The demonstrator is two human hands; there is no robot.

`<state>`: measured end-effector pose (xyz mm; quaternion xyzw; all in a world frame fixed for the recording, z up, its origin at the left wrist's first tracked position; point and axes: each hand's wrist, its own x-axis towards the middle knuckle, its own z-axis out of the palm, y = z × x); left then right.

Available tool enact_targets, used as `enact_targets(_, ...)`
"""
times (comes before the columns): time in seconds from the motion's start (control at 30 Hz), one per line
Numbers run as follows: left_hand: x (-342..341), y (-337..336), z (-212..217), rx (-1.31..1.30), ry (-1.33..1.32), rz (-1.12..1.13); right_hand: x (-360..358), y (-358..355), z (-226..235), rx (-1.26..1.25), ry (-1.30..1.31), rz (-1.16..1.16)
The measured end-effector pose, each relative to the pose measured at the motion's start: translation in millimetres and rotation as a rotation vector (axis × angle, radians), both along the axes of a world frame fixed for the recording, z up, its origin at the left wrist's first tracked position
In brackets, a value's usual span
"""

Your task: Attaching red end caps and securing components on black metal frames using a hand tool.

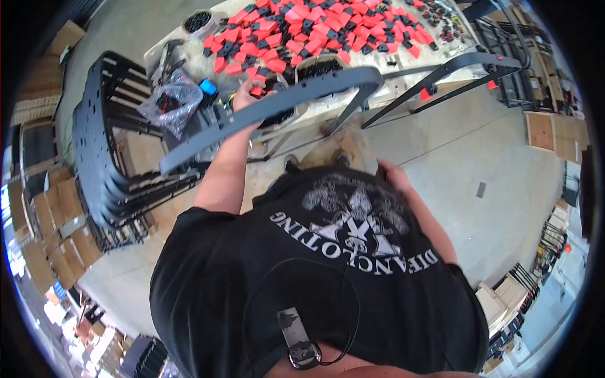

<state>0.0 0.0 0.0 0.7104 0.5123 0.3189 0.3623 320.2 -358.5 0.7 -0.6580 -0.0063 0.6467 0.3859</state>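
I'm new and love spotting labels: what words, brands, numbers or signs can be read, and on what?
Black T-shirt: large white capitals, legible, curving beside a white emblem; I won't copy the wording.
Same shirt: faint smaller marks, too blurred to read.
Red-and-black parts: no readable text.
Cardboard boxes: any print is too small.

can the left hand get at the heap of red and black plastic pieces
Likely yes: the left hand shows past the curved grey metal bar, and the heap of red and black plastic pieces begins just beyond, with no visible barrier between.
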Motion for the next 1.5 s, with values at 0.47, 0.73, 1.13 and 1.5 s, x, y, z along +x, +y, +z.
enact_targets(0.47,85.9,-155.5,100.8,-0.638,-0.685,0.104,84.4,91.4,75.6,0.4,0.45,0.153)
enact_targets(0.73,150.4,-200.4,86.0,-0.931,-0.681,0.002,96.2,100.9,67.0,0.388,0.422,0.198)
enact_targets(1.13,217.1,-204.0,40.1,-0.892,-0.338,0.008,101.4,110.3,50.6,0.359,0.202,0.109)
enact_targets(1.5,218.6,-201.5,42.5,-0.856,-0.225,-0.168,102.2,120.6,49.7,0.414,0.303,0.032)
